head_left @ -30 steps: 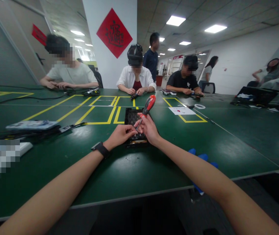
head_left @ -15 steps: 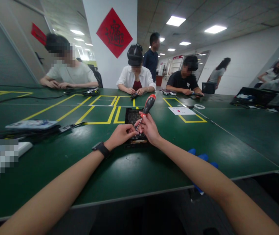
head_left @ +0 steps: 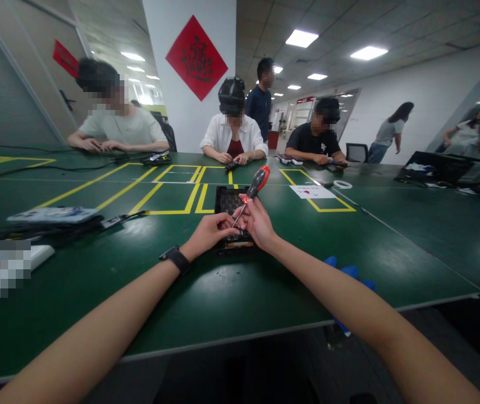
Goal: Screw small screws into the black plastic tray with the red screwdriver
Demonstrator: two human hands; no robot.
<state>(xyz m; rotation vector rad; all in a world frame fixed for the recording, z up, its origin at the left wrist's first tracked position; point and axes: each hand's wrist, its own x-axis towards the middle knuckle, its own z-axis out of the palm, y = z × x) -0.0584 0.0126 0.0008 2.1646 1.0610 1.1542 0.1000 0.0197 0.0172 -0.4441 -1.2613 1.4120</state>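
My right hand point(head_left: 259, 225) is closed on a screwdriver point(head_left: 259, 180) with a black and red handle. The tool leans, its handle up and to the right, its thin metal shaft running down to the left. My left hand point(head_left: 206, 232) meets the shaft's lower end, thumb and fingers pinched together there; whatever lies between them is too small to make out. Under both hands a black open case point(head_left: 219, 197) with a dark patterned inside rests on the green table point(head_left: 206, 297). The hands cover much of it, and the screwdriver's tip is hidden.
Left of me lie a flat light-blue box point(head_left: 54, 215), black cables and a white object point(head_left: 41, 257). A paper sheet point(head_left: 313, 192) and a white ring point(head_left: 343, 184) are farther right. Blue glove-like fingers point(head_left: 349, 271) show behind my right forearm. Co-workers sit across the table.
The screwdriver's handle has shifted very slightly down and to the right. Both hands keep almost the same place. In the background, a walking person has moved right.
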